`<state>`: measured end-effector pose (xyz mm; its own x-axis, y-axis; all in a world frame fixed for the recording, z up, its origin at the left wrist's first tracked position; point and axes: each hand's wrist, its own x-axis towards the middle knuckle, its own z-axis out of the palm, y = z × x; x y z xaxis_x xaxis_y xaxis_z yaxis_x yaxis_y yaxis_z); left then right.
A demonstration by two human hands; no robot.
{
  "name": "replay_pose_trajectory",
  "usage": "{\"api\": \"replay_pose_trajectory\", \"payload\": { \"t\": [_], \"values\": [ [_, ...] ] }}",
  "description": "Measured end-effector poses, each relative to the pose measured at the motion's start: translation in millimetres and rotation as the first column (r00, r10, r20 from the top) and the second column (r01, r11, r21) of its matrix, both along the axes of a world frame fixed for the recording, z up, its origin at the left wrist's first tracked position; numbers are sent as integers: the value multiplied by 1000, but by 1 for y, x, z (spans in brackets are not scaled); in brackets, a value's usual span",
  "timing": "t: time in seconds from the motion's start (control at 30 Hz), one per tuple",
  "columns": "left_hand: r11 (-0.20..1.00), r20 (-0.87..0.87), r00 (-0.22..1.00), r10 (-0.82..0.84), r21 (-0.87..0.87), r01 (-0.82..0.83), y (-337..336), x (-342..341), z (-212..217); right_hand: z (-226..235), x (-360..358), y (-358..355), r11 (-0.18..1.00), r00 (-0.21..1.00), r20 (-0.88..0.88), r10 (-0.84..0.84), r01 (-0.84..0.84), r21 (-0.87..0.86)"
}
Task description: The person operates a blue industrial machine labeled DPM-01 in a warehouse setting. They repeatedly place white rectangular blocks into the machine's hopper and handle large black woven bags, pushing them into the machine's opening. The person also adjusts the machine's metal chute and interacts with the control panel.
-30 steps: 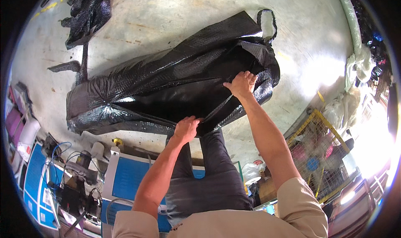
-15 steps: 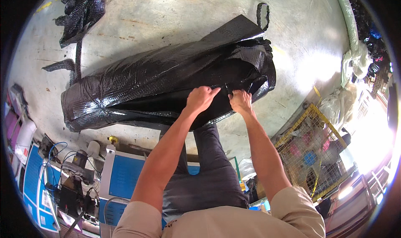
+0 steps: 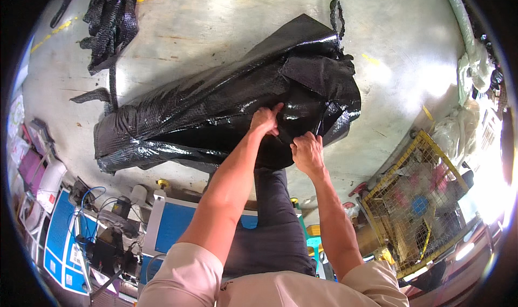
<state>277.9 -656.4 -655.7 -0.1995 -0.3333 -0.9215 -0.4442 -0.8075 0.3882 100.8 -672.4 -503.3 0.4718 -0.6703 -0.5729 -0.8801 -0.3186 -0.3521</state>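
Observation:
A long, shiny black bundle wrapped in plastic sheeting [image 3: 178, 99] lies on the concrete floor in front of my legs. Its loose sheet folds open along the near side and bunches at the right end. My left hand [image 3: 265, 121] is closed on the black plastic sheet near the middle of the fold, thumb toward the right. Lower and to its right, my right hand [image 3: 307, 152] has its fingers curled round the sheet's near edge. Dark folds hide some fingertips. A ragged black loop [image 3: 336, 17] sticks up at the far right end.
Crumpled black strips [image 3: 113, 26] lie on the floor at the far left. A yellow-framed wire mesh cage [image 3: 415, 199] stands at the right, near clear plastic bags [image 3: 456, 132]. Blue-and-white equipment [image 3: 178, 221] and cables are behind me on the left.
My right hand has moved down and a little left, and the left hand has turned its fingers upward. The sheet's folds at the right end have shifted. The whole view has moved slightly.

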Motion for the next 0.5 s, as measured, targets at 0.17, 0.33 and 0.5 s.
{"api": "replay_pose_trajectory", "payload": {
  "t": [0.17, 0.33, 0.5],
  "values": [
    [956, 275, 961, -29, -272, 107, 17, 8, 45, 17, -12, 3, 1000, 1000, 13, -7, 7, 16],
    [731, 415, 850, -324, -460, 503, 61, 90, 109, 20, -35, 12, 1000, 1000, -7, -7, 7, 24],
    [882, 158, 891, -425, 294, 368, 153, 196, 108, 17, -35, 14, 999, 999, -29, 20, -19, 38]
  ]
}}
